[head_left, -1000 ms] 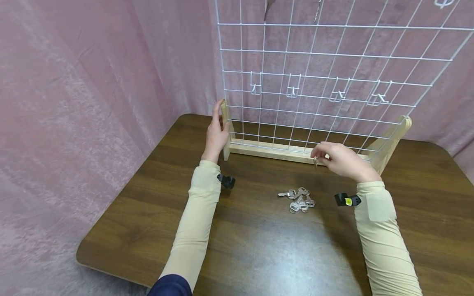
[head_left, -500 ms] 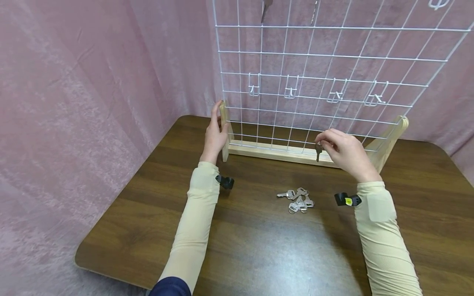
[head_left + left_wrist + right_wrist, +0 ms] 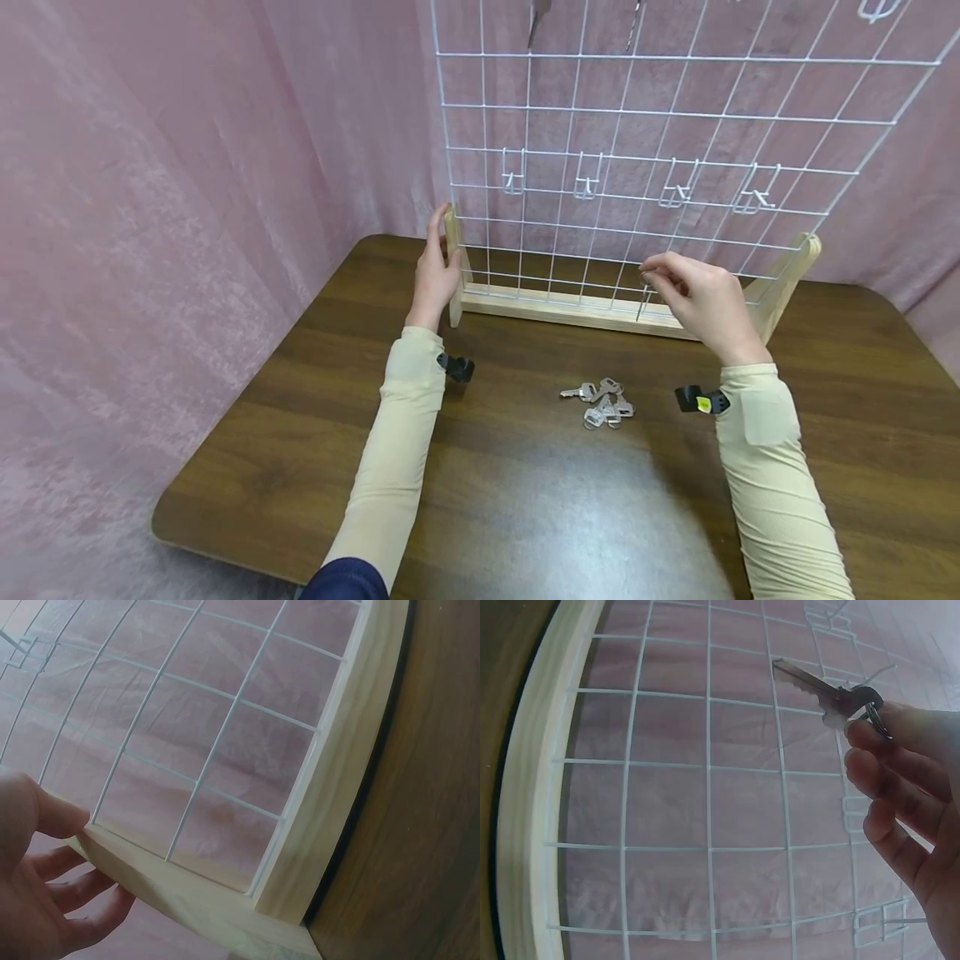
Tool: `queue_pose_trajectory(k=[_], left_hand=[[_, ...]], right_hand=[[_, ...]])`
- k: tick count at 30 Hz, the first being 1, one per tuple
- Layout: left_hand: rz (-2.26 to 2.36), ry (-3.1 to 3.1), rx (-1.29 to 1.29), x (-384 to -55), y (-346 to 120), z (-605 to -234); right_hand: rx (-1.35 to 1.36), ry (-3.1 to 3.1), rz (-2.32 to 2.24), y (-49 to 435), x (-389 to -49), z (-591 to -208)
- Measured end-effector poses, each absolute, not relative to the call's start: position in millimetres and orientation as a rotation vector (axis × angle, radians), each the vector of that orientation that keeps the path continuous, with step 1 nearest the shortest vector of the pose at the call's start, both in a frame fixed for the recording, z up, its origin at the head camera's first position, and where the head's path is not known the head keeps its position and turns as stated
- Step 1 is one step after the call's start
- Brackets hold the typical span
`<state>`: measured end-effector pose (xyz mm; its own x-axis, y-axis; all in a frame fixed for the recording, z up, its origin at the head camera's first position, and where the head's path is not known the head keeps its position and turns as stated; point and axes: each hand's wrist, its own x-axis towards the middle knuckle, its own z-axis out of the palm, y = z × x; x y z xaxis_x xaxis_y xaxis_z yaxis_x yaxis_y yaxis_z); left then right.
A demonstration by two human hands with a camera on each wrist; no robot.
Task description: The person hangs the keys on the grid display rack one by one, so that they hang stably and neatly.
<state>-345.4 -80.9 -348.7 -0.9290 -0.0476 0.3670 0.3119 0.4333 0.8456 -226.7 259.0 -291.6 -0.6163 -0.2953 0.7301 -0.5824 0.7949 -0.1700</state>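
Note:
My right hand [image 3: 701, 300] pinches a small metal ring [image 3: 877, 720] between thumb and fingertip. From that ring hangs a key [image 3: 810, 684], seen thin and edge-on in the head view, in front of the lower part of a white wire grid [image 3: 570, 125]. At the grid's left side, my left hand [image 3: 433, 279] grips the wooden upright [image 3: 142, 874] of the stand, thumb on one face and fingers on the other. Several silver keys [image 3: 615, 410] with rings lie in a loose pile on the brown table [image 3: 510, 467], below and nearer than my right hand.
Several white wire hooks [image 3: 587, 187] sit in a row across the grid. Another hook [image 3: 877, 10] and two hanging things [image 3: 537, 21] show at the top edge. A wooden base bar [image 3: 555, 308] runs between the uprights. Pink cloth [image 3: 225, 167] hangs behind.
My right hand has risen with the key, which came into sight below the fingers and then turned edge-on. The left hand keeps its grip on the upright.

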Motion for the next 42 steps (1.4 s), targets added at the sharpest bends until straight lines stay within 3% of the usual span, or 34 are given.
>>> queue_pose_trajectory(k=[10, 22, 42], left_hand=[[-1.523, -2.321, -0.231, -346.5, -77.2, -350.5], [-1.545, -2.343, -0.235, -347.9, -66.9, -345.8], [-1.519, -2.330, -0.210, -340.4, -82.8, -357.7]], right_hand=[[0.697, -2.252, 0.439, 263.0, -219.9, -261.7], [0.931, -2.283, 0.086, 279.2, -219.1, -180.9], [1.019, -2.189, -0.206, 268.3, -249.8, -56.8]])
